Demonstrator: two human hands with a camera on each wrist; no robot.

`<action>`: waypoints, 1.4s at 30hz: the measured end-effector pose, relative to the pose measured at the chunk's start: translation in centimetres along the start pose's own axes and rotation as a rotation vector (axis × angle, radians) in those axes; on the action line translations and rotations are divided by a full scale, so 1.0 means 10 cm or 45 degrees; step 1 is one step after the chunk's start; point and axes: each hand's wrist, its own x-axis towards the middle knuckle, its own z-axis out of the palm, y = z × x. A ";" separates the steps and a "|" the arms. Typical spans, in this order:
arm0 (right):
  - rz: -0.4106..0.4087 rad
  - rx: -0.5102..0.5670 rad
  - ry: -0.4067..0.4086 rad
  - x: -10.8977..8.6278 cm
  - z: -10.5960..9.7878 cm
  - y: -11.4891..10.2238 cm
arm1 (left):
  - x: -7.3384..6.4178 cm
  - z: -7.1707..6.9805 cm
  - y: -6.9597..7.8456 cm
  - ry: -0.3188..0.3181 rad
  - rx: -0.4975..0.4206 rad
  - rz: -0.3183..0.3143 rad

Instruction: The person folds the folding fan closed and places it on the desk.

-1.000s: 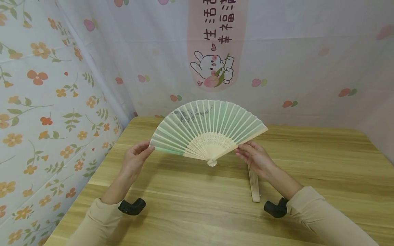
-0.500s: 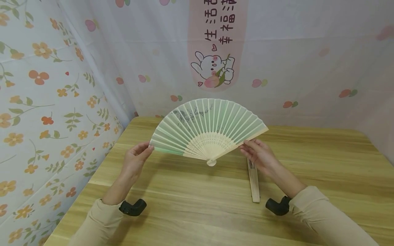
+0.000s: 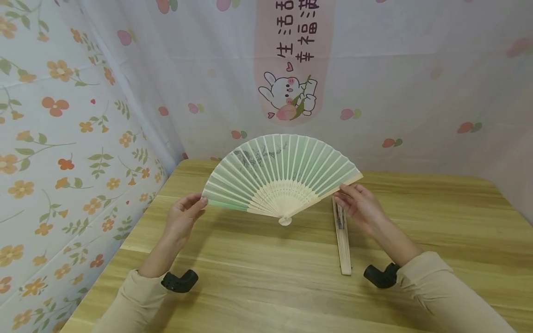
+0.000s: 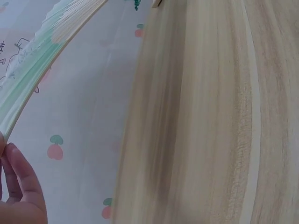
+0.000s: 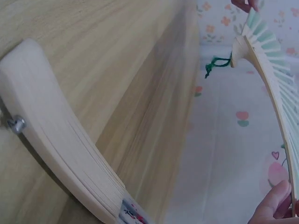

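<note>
A pale green folding fan [image 3: 308,162] is spread wide above the table, its dark branch print facing the head camera. My left hand [image 3: 181,219] pinches the fan's left end at the outer corner, thumb in front. On the other side, my right hand [image 3: 364,210] pinches the wooden outer rib partway along. The pivot points down toward the table, and the right wrist view shows a green cord [image 5: 217,63] hanging from it. Beneath my right hand a second fan [image 3: 343,245] lies folded on the table; in the right wrist view its pale sticks [image 5: 65,135] and metal rivet [image 5: 17,124] appear close up.
The wood-grain table [image 3: 250,286] reaches back to a white printed curtain [image 3: 395,92] with a rabbit picture. A flowered curtain [image 3: 58,175] borders the left side. Black wrist cameras [image 3: 180,281] sit by both beige sleeves.
My right hand has slid outward along the fan's rib, up and to the right, uncovering more of the folded fan. The left hand and the spread fan have stayed nearly still.
</note>
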 end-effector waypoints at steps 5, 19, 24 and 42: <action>-0.024 -0.005 -0.015 -0.01 -0.02 -0.04 | 0.00 0.00 0.02 0.011 0.034 -0.004; -0.035 0.003 -0.010 -0.04 -0.09 -0.12 | 0.03 0.01 0.03 -0.009 -0.034 -0.029; -0.053 0.006 -0.013 -0.06 -0.13 -0.14 | 0.05 0.03 0.02 -0.028 -0.056 -0.019; -0.115 -0.020 0.039 -0.08 -0.20 -0.13 | 0.06 0.07 0.06 -0.066 -0.184 0.023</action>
